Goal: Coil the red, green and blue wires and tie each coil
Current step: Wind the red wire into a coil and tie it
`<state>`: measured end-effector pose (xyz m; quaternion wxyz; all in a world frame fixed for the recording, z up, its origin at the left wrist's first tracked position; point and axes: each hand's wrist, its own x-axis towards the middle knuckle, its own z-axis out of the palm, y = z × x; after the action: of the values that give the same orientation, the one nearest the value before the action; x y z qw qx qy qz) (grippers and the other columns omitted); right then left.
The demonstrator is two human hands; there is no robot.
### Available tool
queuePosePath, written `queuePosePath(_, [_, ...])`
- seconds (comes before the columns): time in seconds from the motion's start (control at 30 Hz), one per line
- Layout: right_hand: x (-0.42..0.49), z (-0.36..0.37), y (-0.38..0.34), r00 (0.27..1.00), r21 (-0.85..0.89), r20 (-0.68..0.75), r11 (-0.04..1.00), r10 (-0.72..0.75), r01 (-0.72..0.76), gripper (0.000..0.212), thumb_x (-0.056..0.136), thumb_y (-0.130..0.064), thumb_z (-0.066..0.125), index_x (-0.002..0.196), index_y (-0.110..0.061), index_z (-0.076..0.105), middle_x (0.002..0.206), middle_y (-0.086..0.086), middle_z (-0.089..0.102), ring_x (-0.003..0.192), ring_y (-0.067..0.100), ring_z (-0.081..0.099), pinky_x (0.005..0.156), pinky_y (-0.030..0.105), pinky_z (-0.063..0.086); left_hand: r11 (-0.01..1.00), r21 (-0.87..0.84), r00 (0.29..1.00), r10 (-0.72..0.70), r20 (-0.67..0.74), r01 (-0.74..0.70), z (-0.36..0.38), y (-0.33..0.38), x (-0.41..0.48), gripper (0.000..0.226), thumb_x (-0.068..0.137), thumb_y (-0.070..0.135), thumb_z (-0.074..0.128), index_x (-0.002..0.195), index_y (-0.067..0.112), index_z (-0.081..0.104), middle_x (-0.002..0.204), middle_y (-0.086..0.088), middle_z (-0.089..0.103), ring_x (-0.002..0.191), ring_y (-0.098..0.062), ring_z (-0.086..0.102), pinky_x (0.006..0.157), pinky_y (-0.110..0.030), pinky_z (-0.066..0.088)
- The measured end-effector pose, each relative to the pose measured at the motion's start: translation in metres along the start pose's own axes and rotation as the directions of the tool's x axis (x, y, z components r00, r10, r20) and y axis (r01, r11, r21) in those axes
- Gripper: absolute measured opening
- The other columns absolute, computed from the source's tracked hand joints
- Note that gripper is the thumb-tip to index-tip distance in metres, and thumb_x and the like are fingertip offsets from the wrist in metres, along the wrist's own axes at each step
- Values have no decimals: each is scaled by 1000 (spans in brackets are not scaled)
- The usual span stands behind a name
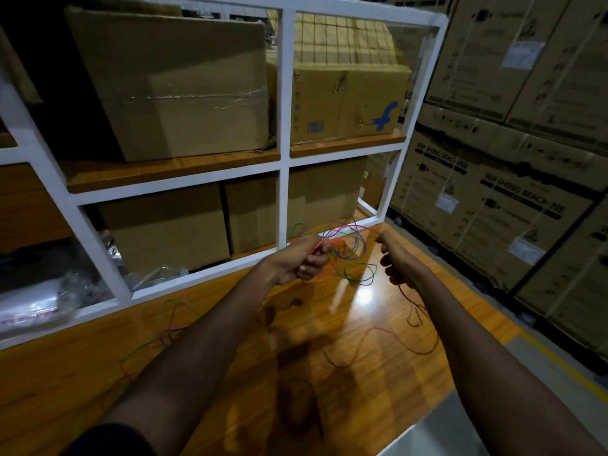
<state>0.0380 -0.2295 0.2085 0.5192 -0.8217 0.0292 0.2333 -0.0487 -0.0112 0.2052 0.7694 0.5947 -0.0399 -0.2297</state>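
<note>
My left hand (304, 261) is closed around the red wire (416, 348), and a stretch of it runs taut across to my right hand (396, 261), which pinches it too. From my right hand the red wire drops and snakes over the wooden table. Between and behind my hands lies a loose tangle of the green wire (360, 274) and the blue wire (353, 245), mixed with red loops. More green and blue strands trail on the table to the left, near my left forearm.
A white-framed shelf (284, 133) with cardboard boxes (184, 90) stands right behind the wooden table (362, 327). Stacked washing-machine cartons (500, 199) fill the right side. Plastic-wrapped items (52, 297) sit on the lower left shelf. The table's right edge runs diagonally beside a grey floor.
</note>
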Motion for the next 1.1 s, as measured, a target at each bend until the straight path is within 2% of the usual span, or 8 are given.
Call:
queuePosePath(0.13, [10, 3, 8, 998, 51, -49, 998, -31, 34, 25, 92, -39, 31, 83, -16, 34, 70, 1, 26, 55, 13, 18, 50, 27, 15, 995, -96, 999, -12, 32, 15, -4, -4, 1, 43, 96, 54, 29, 74, 19, 43, 50, 9, 19, 37, -5, 12, 37, -20, 5])
queuePosePath(0.3, [19, 7, 15, 976, 60, -96, 978, -196, 202, 24, 94, -13, 45, 77, -3, 58, 69, 7, 32, 49, 15, 24, 45, 25, 23, 986, -162, 999, 21, -42, -28, -9, -9, 2, 25, 98, 24, 30, 79, 16, 43, 54, 8, 33, 38, -5, 27, 35, -18, 18])
queuePosePath(0.43, [16, 20, 13, 975, -295, 12, 931, -220, 214, 35, 100, -30, 37, 108, -11, 65, 78, 7, 44, 51, 14, 32, 45, 23, 22, 949, -314, 997, 6, -80, -31, -10, -2, 2, 14, 88, 24, 37, 79, 15, 44, 51, 8, 32, 35, -3, 24, 34, -16, 14])
queuePosePath(0.57, [16, 34, 9, 919, -574, 167, 722, -358, 385, 40, 104, -29, 29, 130, -24, 58, 95, 4, 58, 66, 11, 42, 56, 23, 33, 936, -343, 992, 46, -117, -84, -17, -2, 4, 43, 101, 48, 24, 78, 18, 46, 47, 10, 27, 32, -2, 17, 33, -13, 12])
queuePosePath(0.8, [30, -7, 48, 874, -605, 53, 680, -483, 413, 25, 87, -28, 68, 65, -15, 67, 58, 2, 57, 60, 15, 52, 54, 28, 33, 787, -434, 843, 193, -503, -439, -56, 30, -31, 36, 98, 24, 27, 62, 25, 32, 44, 7, 17, 37, -6, 7, 33, -17, 7])
queuePosePath(0.9, [25, -34, 62, 862, -163, -219, 888, -457, 430, 30, 91, -12, 62, 62, -8, 55, 57, 3, 44, 53, 14, 39, 52, 27, 30, 769, -391, 763, 188, -618, -506, -77, 37, -44, 38, 102, 29, 25, 65, 25, 32, 42, 7, 25, 31, -4, 17, 32, -18, 10])
queuePosePath(0.97, [20, -36, 58, 854, -18, -287, 894, -434, 448, 27, 96, -12, 51, 69, -13, 54, 61, 1, 41, 55, 16, 37, 54, 27, 31, 782, -376, 769, 198, -608, -498, -72, 37, -40, 36, 102, 31, 26, 67, 24, 34, 44, 6, 31, 31, -3, 20, 31, -17, 12])
queuePosePath(1.1, [11, -13, 39, 773, -383, 20, 709, -634, 592, 22, 93, -22, 59, 78, -35, 68, 78, -10, 67, 74, 11, 61, 66, 30, 43, 772, -350, 763, 256, -593, -531, -42, 39, -21, 48, 103, 28, 24, 80, 15, 64, 80, 0, 72, 58, -9, 58, 38, -17, 40])
